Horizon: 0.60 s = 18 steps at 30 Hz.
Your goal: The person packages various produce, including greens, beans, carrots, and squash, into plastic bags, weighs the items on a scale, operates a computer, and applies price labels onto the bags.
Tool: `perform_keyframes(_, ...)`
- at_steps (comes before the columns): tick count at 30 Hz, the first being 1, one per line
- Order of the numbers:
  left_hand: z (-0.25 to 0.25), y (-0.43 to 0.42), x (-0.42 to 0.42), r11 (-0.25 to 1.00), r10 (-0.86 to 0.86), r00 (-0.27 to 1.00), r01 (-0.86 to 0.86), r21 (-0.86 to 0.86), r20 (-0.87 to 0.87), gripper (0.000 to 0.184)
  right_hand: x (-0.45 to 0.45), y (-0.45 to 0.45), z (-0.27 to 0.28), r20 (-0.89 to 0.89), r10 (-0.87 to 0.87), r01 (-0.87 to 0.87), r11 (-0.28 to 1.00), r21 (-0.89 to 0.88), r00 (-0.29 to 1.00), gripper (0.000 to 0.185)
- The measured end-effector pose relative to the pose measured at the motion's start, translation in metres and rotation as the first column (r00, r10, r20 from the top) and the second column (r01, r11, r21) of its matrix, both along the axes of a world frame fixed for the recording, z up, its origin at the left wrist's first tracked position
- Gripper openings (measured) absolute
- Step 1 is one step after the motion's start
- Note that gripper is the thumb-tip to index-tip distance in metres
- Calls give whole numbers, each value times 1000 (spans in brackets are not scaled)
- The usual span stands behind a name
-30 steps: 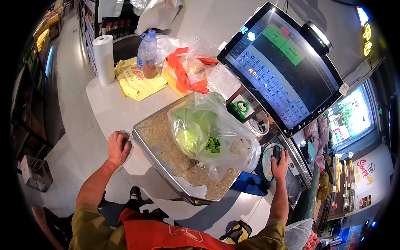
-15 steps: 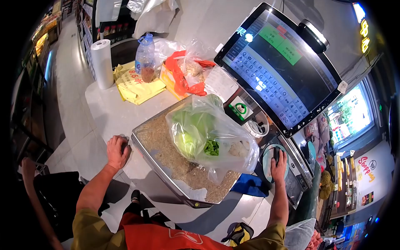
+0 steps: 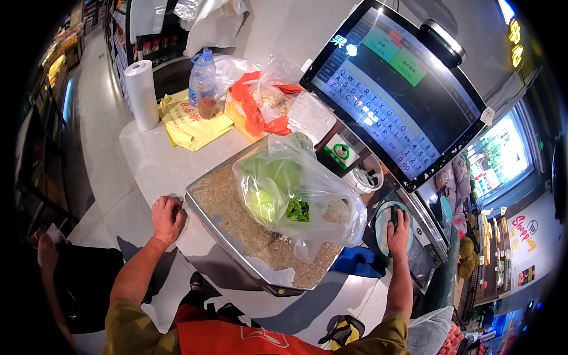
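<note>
My right hand [image 3: 399, 231] rests over a dark computer mouse [image 3: 394, 216] on a round light-blue pad, its fingers wrapped round it. My left hand [image 3: 168, 219] leans on the counter's edge beside the scale; its fingers are curled down and the fingertips are hard to make out. Between the hands, a clear plastic bag [image 3: 278, 183] with green vegetables lies on the worn scale platform [image 3: 236, 219]. Neither hand touches the bag. Above it a tilted screen [image 3: 396, 89] shows a keyboard and two green tiles.
A plastic roll [image 3: 142, 94], yellow printed bags [image 3: 192, 124], a water bottle [image 3: 203, 80] and a box with a red-handled bag [image 3: 258, 106] stand at the back left. A blue cloth [image 3: 358, 262] lies right of the scale. Another person [image 3: 83, 284] is at the lower left.
The other person at the lower left has come further into view. My hands stay in nearly the same places, and the view has shifted slightly. The bag still lies on the scale.
</note>
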<state>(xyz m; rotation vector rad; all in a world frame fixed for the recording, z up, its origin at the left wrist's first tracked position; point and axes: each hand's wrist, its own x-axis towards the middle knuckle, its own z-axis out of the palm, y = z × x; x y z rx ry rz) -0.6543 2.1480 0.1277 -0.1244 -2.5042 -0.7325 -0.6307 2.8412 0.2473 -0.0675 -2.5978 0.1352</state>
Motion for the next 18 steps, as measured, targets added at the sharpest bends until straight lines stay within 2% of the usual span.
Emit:
perform_keyframes(7,4,2,0,1000,-9,1000,8,-13,-11,22,-4,12,-5,-28,60,-59,998,8,998,55)
perform_keyframes(10,-7,-3,-1,999,-9,1000,10,-41,10,20,1,18,-7,-56,44,-38,993,108,997,63)
perform_keyframes(11,-6,-3,0,999,-11,1000,11,-43,11,20,3,16,-2,-42,-6,10,996,87,999,63)
perform_keyframes(15,-9,-2,-6,998,-10,1000,9,-62,-12,20,33,-5,14,-42,-16,21,992,121,999,53)
perform_keyframes(18,-12,-2,-4,997,1,1000,-1,-83,-2,20,77,-40,30,38,-6,2,993,117,999,41)
